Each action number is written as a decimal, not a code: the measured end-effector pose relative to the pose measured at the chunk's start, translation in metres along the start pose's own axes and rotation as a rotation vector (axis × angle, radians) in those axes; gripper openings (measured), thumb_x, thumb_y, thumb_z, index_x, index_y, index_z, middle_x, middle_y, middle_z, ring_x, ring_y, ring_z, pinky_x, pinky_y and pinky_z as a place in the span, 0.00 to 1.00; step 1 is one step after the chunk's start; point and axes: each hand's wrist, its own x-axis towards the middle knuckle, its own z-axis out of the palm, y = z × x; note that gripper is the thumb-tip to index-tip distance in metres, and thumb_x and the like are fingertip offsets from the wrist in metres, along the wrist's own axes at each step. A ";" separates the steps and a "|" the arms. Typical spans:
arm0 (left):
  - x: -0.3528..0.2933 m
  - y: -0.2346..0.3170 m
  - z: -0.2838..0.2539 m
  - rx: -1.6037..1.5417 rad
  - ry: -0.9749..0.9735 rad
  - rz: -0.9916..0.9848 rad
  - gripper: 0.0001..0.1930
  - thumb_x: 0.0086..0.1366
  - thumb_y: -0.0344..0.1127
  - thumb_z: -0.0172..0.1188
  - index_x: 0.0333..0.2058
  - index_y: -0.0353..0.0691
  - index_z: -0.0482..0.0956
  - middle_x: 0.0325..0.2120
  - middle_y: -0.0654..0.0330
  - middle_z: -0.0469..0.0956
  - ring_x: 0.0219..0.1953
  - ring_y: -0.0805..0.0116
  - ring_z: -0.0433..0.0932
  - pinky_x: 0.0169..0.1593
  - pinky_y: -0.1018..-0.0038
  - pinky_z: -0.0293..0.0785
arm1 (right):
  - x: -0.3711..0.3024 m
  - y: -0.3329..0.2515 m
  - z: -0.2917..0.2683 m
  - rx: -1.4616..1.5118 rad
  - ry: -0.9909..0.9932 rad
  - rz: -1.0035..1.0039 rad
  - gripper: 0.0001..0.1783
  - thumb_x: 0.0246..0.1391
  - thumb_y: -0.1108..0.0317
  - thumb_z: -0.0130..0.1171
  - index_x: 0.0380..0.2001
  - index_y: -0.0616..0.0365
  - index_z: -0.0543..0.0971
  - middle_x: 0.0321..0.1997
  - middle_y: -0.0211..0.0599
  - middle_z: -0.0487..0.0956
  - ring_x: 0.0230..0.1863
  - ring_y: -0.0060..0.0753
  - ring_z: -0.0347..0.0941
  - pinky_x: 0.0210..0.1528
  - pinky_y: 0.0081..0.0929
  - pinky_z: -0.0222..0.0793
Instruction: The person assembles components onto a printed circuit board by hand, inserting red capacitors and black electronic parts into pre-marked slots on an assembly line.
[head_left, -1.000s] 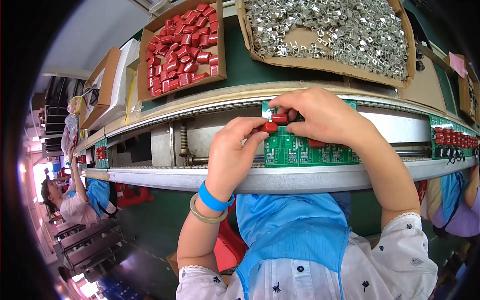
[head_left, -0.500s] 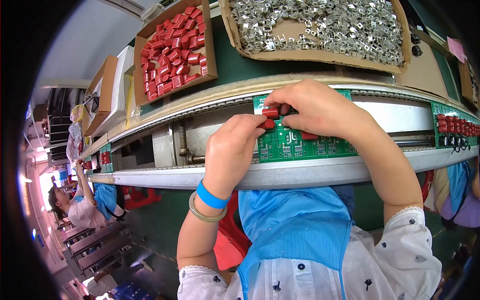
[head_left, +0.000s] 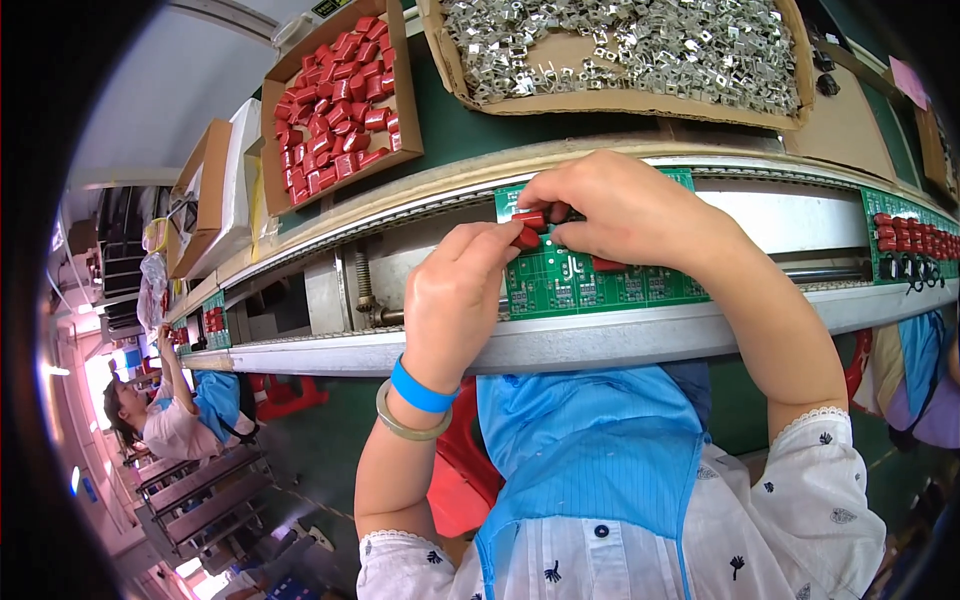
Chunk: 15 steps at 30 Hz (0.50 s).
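Note:
A green circuit board (head_left: 553, 290) lies across the rails of the line in front of me. At its upper left, my left hand (head_left: 455, 285) comes in from the left, thumb and fingertips closed on a red capacitor (head_left: 525, 238). Just above that, my right hand (head_left: 625, 210) arches over the board, its curled fingers at a second red capacitor (head_left: 530, 218). Under the right palm shows another red capacitor (head_left: 606, 265), partly covered. Whether the capacitors' leads are in the board is hidden.
Beyond the rail stand a cardboard tray of red capacitors (head_left: 340, 105) and a wide box of small metal clips (head_left: 630, 60). Another populated board (head_left: 905, 240) sits on the line at right. The metal front rail (head_left: 600, 345) runs before me. Another person (head_left: 175, 415) works far left.
The view has shifted slightly. Both hands stay over the board's upper left corner, and the lower capacitor at my left fingertips now looks more tilted.

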 end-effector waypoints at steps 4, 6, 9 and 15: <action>0.000 0.000 0.002 -0.010 0.006 -0.012 0.13 0.58 0.20 0.64 0.43 0.38 0.84 0.36 0.55 0.84 0.35 0.56 0.84 0.38 0.67 0.81 | -0.001 -0.002 0.001 0.043 0.064 -0.023 0.12 0.44 0.75 0.60 0.36 0.63 0.82 0.34 0.53 0.83 0.41 0.57 0.80 0.45 0.48 0.75; 0.001 -0.001 0.003 -0.012 0.018 0.011 0.14 0.58 0.21 0.63 0.43 0.40 0.84 0.37 0.57 0.83 0.34 0.55 0.85 0.36 0.65 0.82 | -0.002 -0.002 0.001 0.053 0.074 -0.027 0.13 0.44 0.74 0.60 0.36 0.63 0.82 0.34 0.53 0.83 0.41 0.57 0.80 0.45 0.48 0.75; 0.001 0.000 0.004 0.045 0.001 0.044 0.14 0.57 0.22 0.64 0.43 0.41 0.84 0.37 0.58 0.83 0.35 0.57 0.84 0.36 0.67 0.82 | -0.003 -0.002 0.000 0.051 0.075 -0.025 0.13 0.44 0.74 0.60 0.37 0.62 0.82 0.35 0.52 0.83 0.41 0.57 0.80 0.45 0.48 0.75; -0.004 0.004 0.005 0.263 -0.014 0.111 0.15 0.57 0.25 0.63 0.45 0.42 0.85 0.37 0.61 0.83 0.35 0.62 0.84 0.34 0.69 0.81 | -0.002 -0.005 -0.001 0.045 0.043 0.010 0.13 0.46 0.74 0.60 0.37 0.61 0.82 0.33 0.50 0.83 0.39 0.54 0.81 0.43 0.46 0.75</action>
